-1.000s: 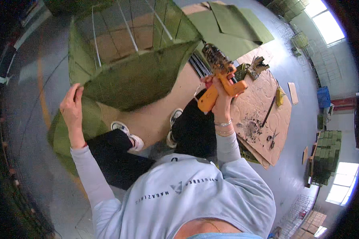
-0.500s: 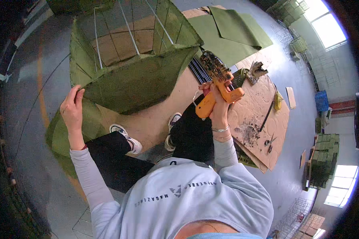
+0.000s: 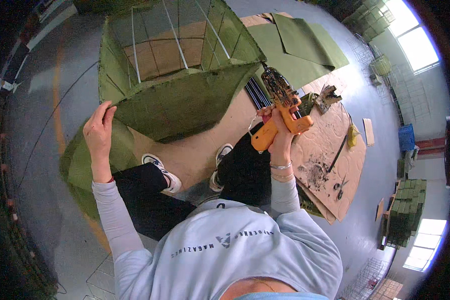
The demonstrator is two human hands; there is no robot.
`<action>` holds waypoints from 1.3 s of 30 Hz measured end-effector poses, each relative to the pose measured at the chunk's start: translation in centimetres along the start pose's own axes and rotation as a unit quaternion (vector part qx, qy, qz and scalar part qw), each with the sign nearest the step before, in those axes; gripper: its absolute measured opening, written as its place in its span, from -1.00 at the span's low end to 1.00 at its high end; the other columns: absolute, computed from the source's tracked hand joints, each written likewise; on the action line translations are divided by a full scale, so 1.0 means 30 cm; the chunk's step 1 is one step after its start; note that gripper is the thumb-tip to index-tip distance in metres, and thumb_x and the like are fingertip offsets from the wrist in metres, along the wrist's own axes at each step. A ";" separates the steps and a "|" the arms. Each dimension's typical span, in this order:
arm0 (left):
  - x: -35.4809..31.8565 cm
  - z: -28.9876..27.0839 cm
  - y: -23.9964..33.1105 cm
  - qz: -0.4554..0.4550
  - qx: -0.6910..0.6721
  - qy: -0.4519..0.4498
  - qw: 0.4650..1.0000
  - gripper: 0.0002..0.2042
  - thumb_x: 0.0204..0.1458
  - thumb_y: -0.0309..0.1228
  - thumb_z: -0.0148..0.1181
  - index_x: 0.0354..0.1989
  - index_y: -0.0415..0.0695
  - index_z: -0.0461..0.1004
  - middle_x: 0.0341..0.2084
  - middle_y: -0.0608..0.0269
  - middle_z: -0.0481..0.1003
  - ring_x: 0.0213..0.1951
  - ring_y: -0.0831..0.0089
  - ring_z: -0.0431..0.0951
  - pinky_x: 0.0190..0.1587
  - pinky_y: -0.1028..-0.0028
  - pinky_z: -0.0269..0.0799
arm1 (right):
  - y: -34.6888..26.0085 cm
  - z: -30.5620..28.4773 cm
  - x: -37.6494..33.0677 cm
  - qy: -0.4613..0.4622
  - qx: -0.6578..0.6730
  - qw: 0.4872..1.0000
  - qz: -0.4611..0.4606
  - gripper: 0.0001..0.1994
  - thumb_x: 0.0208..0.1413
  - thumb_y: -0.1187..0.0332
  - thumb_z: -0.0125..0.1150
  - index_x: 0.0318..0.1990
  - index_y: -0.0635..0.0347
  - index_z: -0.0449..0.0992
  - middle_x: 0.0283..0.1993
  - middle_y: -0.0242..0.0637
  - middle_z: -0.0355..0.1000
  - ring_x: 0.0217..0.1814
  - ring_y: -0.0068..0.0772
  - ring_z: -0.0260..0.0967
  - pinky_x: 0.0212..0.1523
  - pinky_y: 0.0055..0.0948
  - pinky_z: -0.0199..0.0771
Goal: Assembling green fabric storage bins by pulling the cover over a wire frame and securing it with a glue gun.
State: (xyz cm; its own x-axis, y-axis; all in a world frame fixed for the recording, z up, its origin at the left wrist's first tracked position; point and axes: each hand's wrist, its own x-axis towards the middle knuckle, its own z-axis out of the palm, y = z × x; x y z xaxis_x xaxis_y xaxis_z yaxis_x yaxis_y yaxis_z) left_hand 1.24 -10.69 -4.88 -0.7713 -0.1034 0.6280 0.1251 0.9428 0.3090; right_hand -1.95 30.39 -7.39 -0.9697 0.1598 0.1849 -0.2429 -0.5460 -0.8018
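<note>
fingers of one left hand, thumb and forefinger drawn together, pinch the near left edge of a single green fabric box, while those of one right hand are clamped around the handle of one orange glue gun, its barrel caked in black. the box, at front center above a cardboard floor sheet, tilts its open side into view, with three pale rods crossing it; the gun's nozzle meets its right corner, though whether the two touch cannot be told. the left arm reaches forward and a little outward, wrist slightly bent, back of the hand up; the right elbow is bent out to the side, forearm pointing ahead, wrist almost straight, gun angled forward and inward. one dark red band circles the left wrist, two bracelets the right. two white shoes show between the arms. at right, one cardboard work surface carries one pair of scissors, one dark stick, one yellow object and one stained, crumpled piece. beyond the gun lie at least two green sheets; farther right stand one blue crate and one stack of green bundles, near two bright windows.
</note>
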 end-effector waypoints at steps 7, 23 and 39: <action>-0.001 -0.001 0.001 -0.002 -0.010 0.002 1.000 -0.82 0.05 -0.35 0.20 -0.23 -0.15 0.51 -0.39 0.12 0.56 -0.39 0.24 0.58 -0.35 0.39 0.44 | -0.001 0.006 -0.023 -0.036 -0.042 0.998 0.020 -0.89 0.14 0.50 0.09 -0.20 0.28 0.34 -0.33 -0.26 0.34 -0.23 -0.28 0.36 -0.06 -0.17 0.40; 0.004 -0.004 0.008 0.004 -0.009 0.011 1.000 -0.82 0.05 -0.33 0.20 -0.24 -0.15 0.52 -0.44 0.11 0.55 -0.47 0.26 0.56 -0.41 0.41 0.42 | 0.032 0.025 -0.033 -0.031 -0.022 0.999 0.023 -0.84 0.08 0.48 0.15 -0.21 0.31 0.37 -0.37 -0.28 0.37 -0.28 -0.36 0.35 -0.18 -0.36 0.39; 0.001 0.002 -0.004 0.010 -0.016 0.007 1.000 -0.83 0.06 -0.36 0.19 -0.21 -0.14 0.49 -0.40 0.11 0.54 -0.43 0.23 0.55 -0.37 0.40 0.41 | 0.041 0.030 -0.046 -0.022 -0.042 0.999 0.026 -0.84 0.11 0.44 0.15 -0.20 0.28 0.37 -0.34 -0.31 0.36 -0.27 -0.39 0.34 -0.16 -0.37 0.37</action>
State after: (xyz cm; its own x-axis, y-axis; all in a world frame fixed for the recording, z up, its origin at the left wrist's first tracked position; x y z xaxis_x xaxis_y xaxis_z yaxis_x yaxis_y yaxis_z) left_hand 1.17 -10.80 -4.94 -0.7600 -0.0883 0.6439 0.1613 0.9341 0.3184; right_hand -0.92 28.75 -8.12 -0.9817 0.0947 0.1651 -0.1903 -0.4816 -0.8554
